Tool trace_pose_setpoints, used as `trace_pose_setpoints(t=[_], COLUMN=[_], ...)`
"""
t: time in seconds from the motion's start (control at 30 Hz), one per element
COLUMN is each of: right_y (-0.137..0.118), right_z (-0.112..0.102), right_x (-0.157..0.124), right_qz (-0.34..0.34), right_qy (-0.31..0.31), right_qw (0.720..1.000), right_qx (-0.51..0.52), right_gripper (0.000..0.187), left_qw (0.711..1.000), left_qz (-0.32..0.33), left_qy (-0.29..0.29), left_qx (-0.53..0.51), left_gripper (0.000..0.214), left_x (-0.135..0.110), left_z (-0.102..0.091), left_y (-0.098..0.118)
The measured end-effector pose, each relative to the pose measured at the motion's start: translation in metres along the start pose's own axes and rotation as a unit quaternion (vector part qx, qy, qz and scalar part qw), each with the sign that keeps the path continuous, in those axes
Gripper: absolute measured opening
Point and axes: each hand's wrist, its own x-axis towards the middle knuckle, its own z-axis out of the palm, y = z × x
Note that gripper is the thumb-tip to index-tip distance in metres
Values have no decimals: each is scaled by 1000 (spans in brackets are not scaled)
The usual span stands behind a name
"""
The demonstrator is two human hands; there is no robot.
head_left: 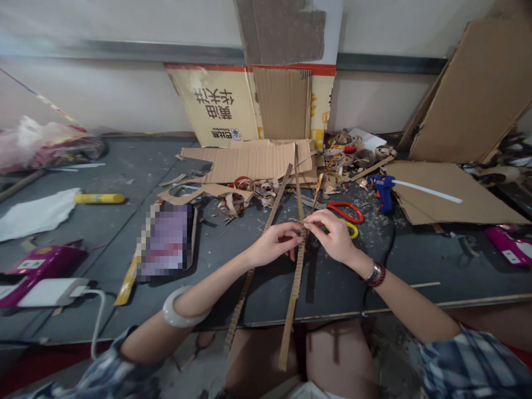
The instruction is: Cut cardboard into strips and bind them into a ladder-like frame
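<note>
My right hand [334, 237] pinches a long narrow cardboard strip [298, 271] between thumb and fingertips. Curled against the same strip from the other side is my left hand [274, 244], its fingertips closed at the strip's edge. The strip runs from the scrap pile towards me and past the table's front edge; part of its face shows bare ridges. A second ridged cardboard strip [277, 206] passes under my left hand and also overhangs the edge. Just beyond my right hand lie scissors with red and yellow handles [346, 211], partly covered by that hand.
A blue glue gun [384, 193] with a white glue stick lies to the right, beside a flat cardboard sheet [453, 191]. Cardboard pieces [253, 162] and curled scraps are heaped at the back. To the left are a phone [166, 241], a yellow cutter [127, 282] and a yellow tube [100, 198].
</note>
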Motion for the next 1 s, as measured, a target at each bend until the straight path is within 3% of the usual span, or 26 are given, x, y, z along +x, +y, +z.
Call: trace_pose_setpoints(t=[0.47, 1.0], right_y=[-1, 3], right_z=[0, 4], right_x=[0, -4], right_qz=[33, -89], right_qy=[9, -24], right_qw=[999, 996], right_qx=[1, -18], right_gripper=[11, 5], left_qw=[1000, 1000], left_qz=[-9, 8], left_qy=[-6, 11], left_qx=[-23, -25], left_gripper=[26, 29], left_x=[-1, 0], left_z=[1, 0], left_y=[3, 0])
